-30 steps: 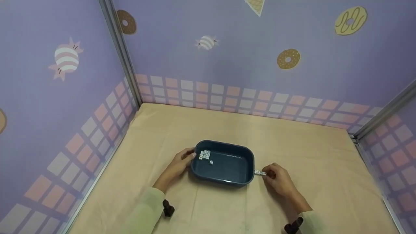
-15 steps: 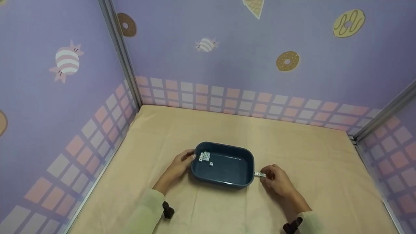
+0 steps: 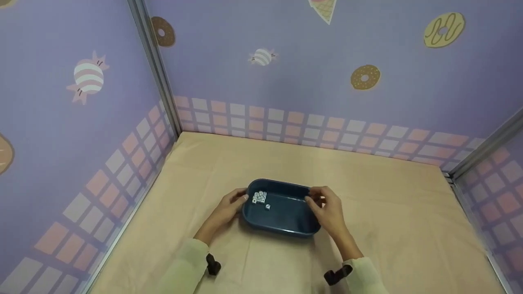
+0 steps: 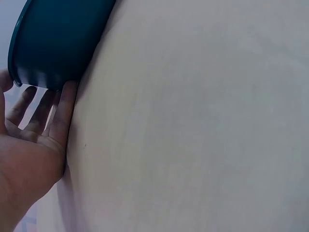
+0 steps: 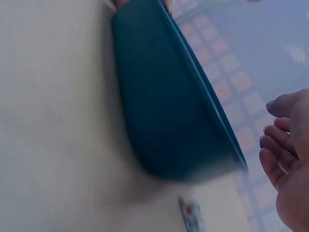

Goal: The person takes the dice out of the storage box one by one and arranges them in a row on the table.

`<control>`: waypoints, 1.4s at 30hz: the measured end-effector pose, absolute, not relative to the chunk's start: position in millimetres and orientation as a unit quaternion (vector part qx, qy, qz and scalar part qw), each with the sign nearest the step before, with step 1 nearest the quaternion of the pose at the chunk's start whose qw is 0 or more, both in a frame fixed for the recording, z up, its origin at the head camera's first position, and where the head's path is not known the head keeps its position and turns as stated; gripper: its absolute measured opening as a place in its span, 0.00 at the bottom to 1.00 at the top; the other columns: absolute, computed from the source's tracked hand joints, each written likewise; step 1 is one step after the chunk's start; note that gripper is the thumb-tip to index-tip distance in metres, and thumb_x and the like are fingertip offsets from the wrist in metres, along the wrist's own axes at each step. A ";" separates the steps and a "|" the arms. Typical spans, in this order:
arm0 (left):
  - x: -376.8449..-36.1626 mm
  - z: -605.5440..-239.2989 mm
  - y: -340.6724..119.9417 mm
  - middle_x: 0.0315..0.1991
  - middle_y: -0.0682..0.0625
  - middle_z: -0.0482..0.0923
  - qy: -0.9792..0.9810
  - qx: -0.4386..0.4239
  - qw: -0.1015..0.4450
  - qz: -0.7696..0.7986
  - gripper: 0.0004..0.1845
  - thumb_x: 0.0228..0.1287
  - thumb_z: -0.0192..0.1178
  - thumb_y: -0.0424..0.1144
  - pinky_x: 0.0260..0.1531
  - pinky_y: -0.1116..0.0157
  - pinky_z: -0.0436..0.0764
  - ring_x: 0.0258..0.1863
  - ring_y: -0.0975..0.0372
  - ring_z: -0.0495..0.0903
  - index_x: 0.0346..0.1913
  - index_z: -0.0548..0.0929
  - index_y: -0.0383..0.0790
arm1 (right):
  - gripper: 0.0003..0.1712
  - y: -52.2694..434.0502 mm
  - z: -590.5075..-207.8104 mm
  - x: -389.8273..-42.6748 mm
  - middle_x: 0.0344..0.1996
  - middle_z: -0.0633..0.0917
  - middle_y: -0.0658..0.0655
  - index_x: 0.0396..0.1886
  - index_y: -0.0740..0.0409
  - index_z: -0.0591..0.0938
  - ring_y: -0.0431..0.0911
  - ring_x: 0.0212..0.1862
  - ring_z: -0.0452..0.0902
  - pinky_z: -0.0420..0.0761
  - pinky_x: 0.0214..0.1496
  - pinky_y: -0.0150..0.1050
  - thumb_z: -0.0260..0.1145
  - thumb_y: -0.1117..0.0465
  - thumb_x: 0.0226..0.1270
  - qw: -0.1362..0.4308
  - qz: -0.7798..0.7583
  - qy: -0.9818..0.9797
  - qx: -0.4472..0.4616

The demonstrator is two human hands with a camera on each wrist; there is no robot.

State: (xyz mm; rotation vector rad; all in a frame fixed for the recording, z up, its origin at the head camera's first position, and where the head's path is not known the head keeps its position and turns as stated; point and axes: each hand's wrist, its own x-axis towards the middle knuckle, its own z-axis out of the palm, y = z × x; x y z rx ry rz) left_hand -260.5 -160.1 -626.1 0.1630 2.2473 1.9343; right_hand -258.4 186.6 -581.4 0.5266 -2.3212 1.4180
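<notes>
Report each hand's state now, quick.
Left hand: open, straight fingers against the blue tray's left end.
Right hand: open over the tray's right rim, holding nothing visible.

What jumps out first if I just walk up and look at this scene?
A dark blue tub sits in the middle of a tan table, with a small cluster of white dice in its left end. The left hand touches the tub's left end, and the right hand is at its right rim. All round stand purple walls printed with doughnuts and sweets.
</notes>
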 end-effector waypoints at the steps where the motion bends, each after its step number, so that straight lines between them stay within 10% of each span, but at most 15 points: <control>1: -260.5 -626.2 -159.4 0.74 0.41 0.72 0.755 0.055 0.084 0.648 0.27 0.82 0.58 0.49 0.65 0.48 0.78 0.71 0.48 0.73 0.76 0.74 0.41 | 0.13 177.1 -580.9 -259.6 0.41 0.87 0.55 0.49 0.63 0.86 0.47 0.40 0.84 0.83 0.41 0.35 0.77 0.70 0.66 0.181 0.507 -0.820 0.196; 17: -259.7 -625.0 -157.0 0.71 0.38 0.74 0.754 0.055 0.084 0.649 0.27 0.83 0.57 0.48 0.61 0.52 0.80 0.67 0.47 0.76 0.75 0.74 0.39 | 0.12 89.4 -606.1 -276.2 0.40 0.83 0.55 0.47 0.63 0.89 0.47 0.43 0.82 0.85 0.49 0.47 0.78 0.63 0.66 0.034 0.340 -0.905 0.254; 32: -261.2 -625.6 -158.6 0.74 0.38 0.72 0.739 0.051 0.087 0.666 0.27 0.83 0.58 0.47 0.59 0.55 0.82 0.69 0.46 0.76 0.76 0.74 0.39 | 0.04 96.1 -601.8 -276.6 0.37 0.83 0.50 0.43 0.59 0.88 0.44 0.40 0.78 0.81 0.45 0.44 0.74 0.65 0.70 0.024 0.329 -0.895 0.300; 42: -260.1 -624.3 -158.3 0.74 0.41 0.72 0.747 0.048 0.090 0.657 0.27 0.83 0.57 0.49 0.60 0.54 0.81 0.69 0.49 0.76 0.76 0.74 0.41 | 0.11 192.5 -575.2 -253.0 0.37 0.86 0.48 0.43 0.57 0.86 0.43 0.38 0.83 0.86 0.39 0.41 0.76 0.72 0.64 0.114 0.420 -0.859 0.270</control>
